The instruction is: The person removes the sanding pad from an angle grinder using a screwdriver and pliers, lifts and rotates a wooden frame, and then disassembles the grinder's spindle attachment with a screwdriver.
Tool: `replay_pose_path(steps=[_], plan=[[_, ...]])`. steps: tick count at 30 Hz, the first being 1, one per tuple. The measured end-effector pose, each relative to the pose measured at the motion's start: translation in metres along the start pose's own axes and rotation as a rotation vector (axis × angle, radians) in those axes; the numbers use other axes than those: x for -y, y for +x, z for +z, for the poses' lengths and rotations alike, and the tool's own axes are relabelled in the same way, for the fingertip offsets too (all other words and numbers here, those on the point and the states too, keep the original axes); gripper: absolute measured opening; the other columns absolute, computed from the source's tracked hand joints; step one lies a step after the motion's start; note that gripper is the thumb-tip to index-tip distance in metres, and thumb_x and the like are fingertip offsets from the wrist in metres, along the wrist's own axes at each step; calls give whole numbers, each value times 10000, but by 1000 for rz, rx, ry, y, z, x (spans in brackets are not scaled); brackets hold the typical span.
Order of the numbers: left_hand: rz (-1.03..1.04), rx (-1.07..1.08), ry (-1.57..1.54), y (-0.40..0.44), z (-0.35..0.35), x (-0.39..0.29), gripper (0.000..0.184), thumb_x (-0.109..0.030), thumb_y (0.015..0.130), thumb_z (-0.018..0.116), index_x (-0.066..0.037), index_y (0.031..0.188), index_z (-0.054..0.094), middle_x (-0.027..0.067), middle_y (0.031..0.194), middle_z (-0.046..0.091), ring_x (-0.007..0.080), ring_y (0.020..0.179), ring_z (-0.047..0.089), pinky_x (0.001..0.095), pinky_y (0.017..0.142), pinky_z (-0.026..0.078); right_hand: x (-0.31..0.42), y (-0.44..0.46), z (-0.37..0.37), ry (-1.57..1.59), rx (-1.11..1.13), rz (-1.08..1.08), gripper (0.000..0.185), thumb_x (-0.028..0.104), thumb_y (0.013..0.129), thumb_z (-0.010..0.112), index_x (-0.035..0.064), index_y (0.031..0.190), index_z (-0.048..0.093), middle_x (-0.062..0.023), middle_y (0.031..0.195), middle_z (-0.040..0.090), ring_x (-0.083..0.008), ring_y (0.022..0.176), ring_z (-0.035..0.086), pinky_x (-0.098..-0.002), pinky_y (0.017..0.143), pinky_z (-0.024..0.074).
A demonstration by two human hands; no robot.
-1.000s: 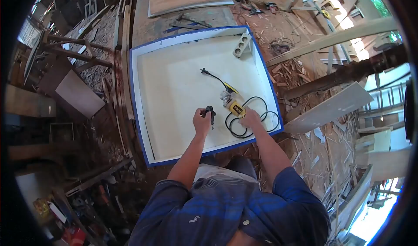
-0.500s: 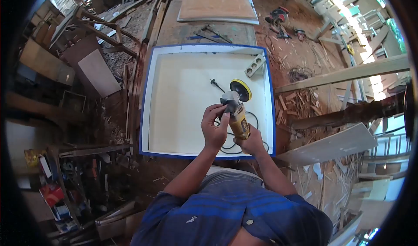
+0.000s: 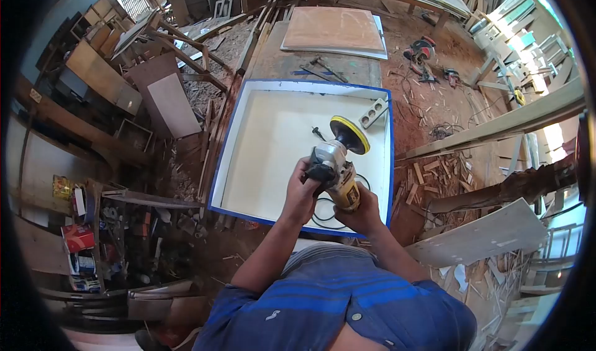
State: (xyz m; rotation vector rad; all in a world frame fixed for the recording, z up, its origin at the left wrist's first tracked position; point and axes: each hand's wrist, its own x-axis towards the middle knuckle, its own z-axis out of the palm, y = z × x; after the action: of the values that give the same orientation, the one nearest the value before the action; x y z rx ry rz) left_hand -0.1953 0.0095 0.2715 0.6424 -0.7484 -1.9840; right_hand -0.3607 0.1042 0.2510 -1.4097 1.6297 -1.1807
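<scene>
Polisher (image 3: pixel 347 189) in hands (image 3: pixel 301 193), blue-edged tray (image 3: pixel 267 146) beneath, room leftward

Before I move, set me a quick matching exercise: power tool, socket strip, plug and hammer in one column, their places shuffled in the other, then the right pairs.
Things
1. Power tool
2. Socket strip
3. Plug
4. Hammer

Places
A. In the far right corner of the blue-rimmed box
B. On the worktop beyond the box
C. In the right hand's grip
D. On the box floor, left of the round pad

Pairs: 1-C; 2-A; 3-D; 4-B
</scene>
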Motion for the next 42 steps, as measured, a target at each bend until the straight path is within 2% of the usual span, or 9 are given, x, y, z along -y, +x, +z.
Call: replay_pose_path(steps=[7, 10, 14, 24, 27, 30, 33, 35, 42], plan=[[-46, 271, -112, -7, 5, -4, 813, -552, 899, 701, 7, 1456, 508, 176, 1373, 643, 299, 1326, 622, 446, 1189, 455, 23, -4, 19, -82, -35, -159, 449, 142, 720, 857, 59, 1086, 609, -140, 952, 740, -340, 878, 765, -419, 763, 614], [-13, 223, -96, -10, -11, -4, 868, -712, 912, 618, -30, 1442, 532, 146, 1359, 641, 326, 1248, 653, 489, 1129, 495, 23, -4, 26, -142, -13, -140, 680, 166, 722, 858, 8, 1322, 579, -176, 1035, 750, -361, 946, 768, -429, 793, 622], [-2, 215, -92, -12, -17, -12, 842, -699, 927, 601, -62, 1465, 485, 160, 1352, 647, 371, 1160, 682, 532, 1050, 541, 28, -6, 41, -187, -42, -169, 871, 187, 736, 857, -12, 1497, 483, -210, 1096, 748, -377, 988, 765, -433, 828, 625], [-97, 250, -345, 3, -53, -8, 995, -788, 844, 615, -13, 1459, 507, 193, 1172, 683, 349, 1078, 683, 481, 974, 558, 50, -8, 58, -232, 58, 84, 726, 376, 750, 913, -28, 1262, 595, -220, 1069, 740, -398, 977, 750, -442, 839, 598], [-118, 370, -353, 6, -65, -11, 1047, -830, 836, 592, -7, 1475, 492, 215, 1137, 692, 349, 1031, 700, 474, 919, 581, 48, -1, 27, -244, 201, -97, 750, 425, 768, 914, -7, 1298, 607, -212, 1136, 716, -367, 1074, 708, -439, 940, 557], [-75, 258, -311, -2, -50, -16, 1086, -867, 825, 559, -9, 1487, 492, 208, 1119, 708, 344, 984, 718, 443, 810, 596, 25, 44, -14, 79, 79, -70, 557, 428, 923, 684, 34, 1307, 599, -117, 1098, 687, -220, 1027, 663, -364, 908, 523], [-183, 376, -221, 0, -58, -8, 1037, -842, 816, 594, -41, 1471, 523, 152, 1177, 708, 332, 969, 723, 443, 803, 588, 74, 103, -35, 243, 341, 147, 682, 562, 1028, 486, 5, 1417, 546, -91, 1094, 678, -173, 1001, 656, -317, 820, 513], [-214, 339, -226, -4, -50, -6, 1009, -830, 814, 601, -52, 1453, 539, 140, 1168, 711, 326, 961, 725, 451, 817, 586, 83, 131, -40, 101, 602, 216, 604, 467, 1007, 593, 30, 1422, 553, -59, 1082, 668, -160, 986, 647, -318, 811, 512], [-261, 383, -190, -7, -55, -21, 956, -810, 776, 627, -38, 1342, 617, 173, 1101, 703, 326, 938, 722, 454, 833, 586, 105, 122, -50, 219, 639, -239, 653, 241, 885, 832, 49, 1431, 529, -65, 1006, 678, -152, 944, 668, -336, 858, 561]])
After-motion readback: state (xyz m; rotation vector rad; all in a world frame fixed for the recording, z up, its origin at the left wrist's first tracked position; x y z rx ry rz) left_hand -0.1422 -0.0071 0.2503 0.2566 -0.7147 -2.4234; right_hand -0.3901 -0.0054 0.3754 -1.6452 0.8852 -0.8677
